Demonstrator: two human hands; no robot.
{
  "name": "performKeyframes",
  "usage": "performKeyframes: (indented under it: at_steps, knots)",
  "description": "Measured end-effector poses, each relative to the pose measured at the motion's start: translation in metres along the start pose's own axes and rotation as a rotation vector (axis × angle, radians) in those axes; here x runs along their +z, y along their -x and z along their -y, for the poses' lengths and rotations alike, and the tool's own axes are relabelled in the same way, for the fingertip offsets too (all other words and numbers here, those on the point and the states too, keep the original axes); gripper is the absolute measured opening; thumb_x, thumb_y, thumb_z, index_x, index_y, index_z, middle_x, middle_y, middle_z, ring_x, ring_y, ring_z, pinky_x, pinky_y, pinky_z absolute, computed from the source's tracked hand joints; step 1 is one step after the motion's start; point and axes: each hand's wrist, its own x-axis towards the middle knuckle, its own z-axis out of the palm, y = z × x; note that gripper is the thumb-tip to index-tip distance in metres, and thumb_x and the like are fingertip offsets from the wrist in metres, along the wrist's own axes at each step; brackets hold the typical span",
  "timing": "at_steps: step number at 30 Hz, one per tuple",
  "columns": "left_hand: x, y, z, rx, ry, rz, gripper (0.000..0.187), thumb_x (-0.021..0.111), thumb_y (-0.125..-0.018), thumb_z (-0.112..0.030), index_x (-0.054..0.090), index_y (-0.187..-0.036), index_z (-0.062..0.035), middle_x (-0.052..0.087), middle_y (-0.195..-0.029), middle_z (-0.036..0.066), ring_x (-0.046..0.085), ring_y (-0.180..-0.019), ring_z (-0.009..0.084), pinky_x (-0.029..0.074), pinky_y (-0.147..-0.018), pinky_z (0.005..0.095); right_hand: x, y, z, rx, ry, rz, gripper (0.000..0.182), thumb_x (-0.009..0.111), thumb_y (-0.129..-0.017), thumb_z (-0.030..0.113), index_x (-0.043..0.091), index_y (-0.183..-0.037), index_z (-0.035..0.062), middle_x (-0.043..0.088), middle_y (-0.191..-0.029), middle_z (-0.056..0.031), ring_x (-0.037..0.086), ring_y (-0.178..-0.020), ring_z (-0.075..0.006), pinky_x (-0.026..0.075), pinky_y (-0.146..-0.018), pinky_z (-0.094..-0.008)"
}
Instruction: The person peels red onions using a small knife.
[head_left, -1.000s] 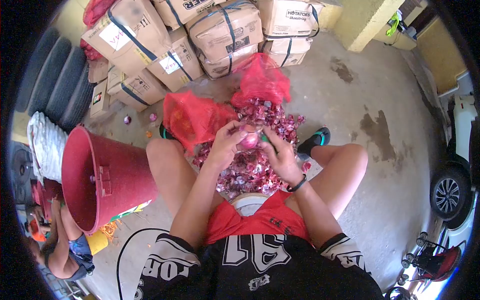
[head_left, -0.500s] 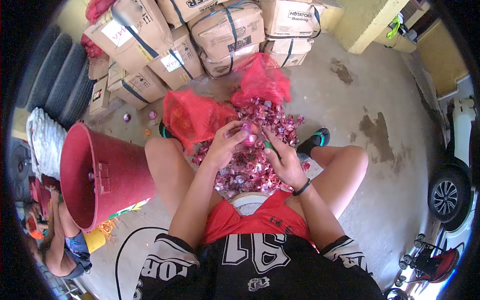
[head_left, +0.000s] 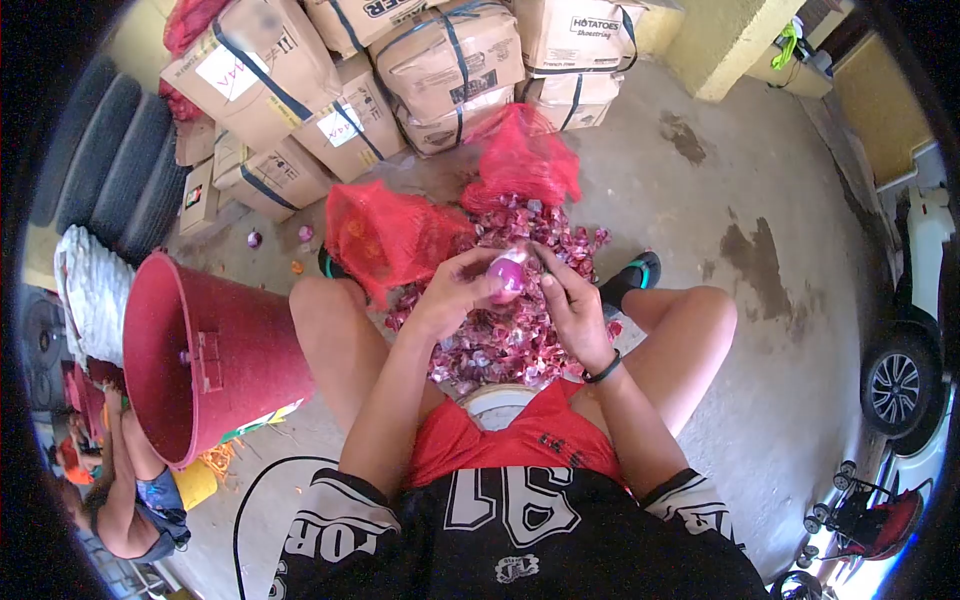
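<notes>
One red onion (head_left: 508,282), above heaped skins (head_left: 512,350): probably light, firm, slippery where bare, best taken round its widest part. Left hand (head_left: 452,293): fingers curled partway closed on it. Right hand (head_left: 579,315): half-curled beside it, any held tool unclear.

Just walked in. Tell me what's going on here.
A seated person holds a purple onion in the left hand, with the right hand close beside it; what that hand grips is unclear. Below lies a heap of papery onion skins, with a large red tub to the left.
</notes>
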Motion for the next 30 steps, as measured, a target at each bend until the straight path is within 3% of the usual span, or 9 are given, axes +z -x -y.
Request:
performKeyframes:
  at_steps: [4,7,11,16,17,19,21,28,30]
  knots:
    - [-0.002,-0.004,0.01,0.122,-0.051,0.049,0.069,0.08,-0.074,-0.002,0.047,-0.134,-0.002,0.061,-0.12,0.013,0.064,-0.107,0.0239,0.056,-0.089,0.0373,0.001,-0.001,-0.013,0.208,-0.19,-0.045,0.04,0.048,-0.101,0.016,0.049,-0.14,0.0033,0.064,-0.123,-0.0123,0.061,-0.102,-0.0156,0.047,-0.091,-0.0292]
    - [-0.004,-0.002,0.01,0.156,-0.005,0.079,0.073,0.08,-0.072,0.0,0.045,-0.136,-0.0023,0.056,-0.128,0.013,0.061,-0.111,0.0237,0.053,-0.094,0.0395,-0.006,-0.003,-0.006,0.317,-0.336,-0.08,0.043,0.048,-0.103,0.02,0.046,-0.143,0.0055,0.063,-0.115,-0.0037,0.054,-0.09,-0.0076,0.045,-0.083,-0.022]
    - [-0.008,-0.005,0.008,0.119,0.113,0.088,0.061,0.074,-0.077,0.004,0.047,-0.132,-0.0034,0.055,-0.126,0.009,0.058,-0.114,0.0201,0.048,-0.1,0.0369,-0.001,-0.004,-0.018,0.253,-0.48,-0.16,0.045,0.047,-0.104,0.024,0.044,-0.146,0.0084,0.054,-0.093,0.0074,0.041,-0.073,-0.0011,0.039,-0.065,-0.0151]
    - [-0.003,-0.009,0.013,0.178,0.151,-0.006,0.055,0.075,-0.079,-0.001,0.048,-0.127,-0.0035,0.057,-0.126,0.013,0.061,-0.112,0.0244,0.05,-0.1,0.0409,-0.009,-0.006,-0.004,0.325,-0.594,-0.222,0.046,0.046,-0.104,0.023,0.04,-0.148,0.0087,0.05,-0.087,0.0082,0.038,-0.069,-0.0011,0.036,-0.062,-0.0142]
    - [-0.004,-0.009,0.013,0.164,0.171,-0.02,0.054,0.074,-0.081,-0.001,0.048,-0.127,-0.0038,0.058,-0.125,0.013,0.061,-0.112,0.0241,0.051,-0.099,0.0406,-0.007,-0.006,-0.006,0.273,-0.501,-0.181,0.049,0.049,-0.103,0.024,0.039,-0.147,0.0061,0.045,-0.077,0.008,0.037,-0.061,-0.0025,0.033,-0.052,-0.0185]
    - [-0.004,-0.011,0.013,0.133,0.21,-0.044,0.05,0.071,-0.083,-0.002,0.048,-0.128,-0.0045,0.06,-0.123,0.012,0.062,-0.11,0.0233,0.052,-0.098,0.04,-0.009,-0.001,-0.01,0.217,-0.235,0.061,0.05,0.049,-0.102,0.023,0.038,-0.148,0.0059,0.057,-0.106,-0.0045,0.053,-0.084,-0.0104,0.044,-0.074,-0.0244]
    - [-0.005,-0.011,0.012,0.12,0.236,-0.055,0.049,0.07,-0.085,-0.004,0.047,-0.128,-0.0051,0.061,-0.122,0.011,0.062,-0.11,0.0223,0.053,-0.097,0.0389,-0.008,0.003,-0.005,0.035,-0.075,0.206,0.053,0.053,-0.1,0.021,0.037,-0.147,0.0022,0.054,-0.138,-0.0192,0.058,-0.116,-0.0229,0.045,-0.099,-0.0341]
    - [-0.003,-0.009,0.011,0.158,0.189,-0.056,0.046,0.069,-0.088,-0.007,0.047,-0.128,-0.0058,0.061,-0.122,0.011,0.062,-0.109,0.0208,0.054,-0.095,0.0364,0.001,0.001,0.004,0.083,-0.094,0.251,0.054,0.051,-0.1,0.02,0.034,-0.147,-0.0011,0.042,-0.149,-0.0191,0.038,-0.139,-0.0246,0.029,-0.113,-0.0353]
    - [-0.003,-0.008,0.01,0.158,0.194,-0.058,0.044,0.068,-0.088,-0.006,0.047,-0.127,-0.0069,0.059,-0.121,0.011,0.062,-0.109,0.0224,0.056,-0.09,0.0388,0.0,0.002,0.01,0.081,-0.057,0.24,0.053,0.05,-0.101,0.019,0.035,-0.147,-0.0011,0.043,-0.148,-0.0191,0.039,-0.138,-0.0255,0.029,-0.113,-0.0356]
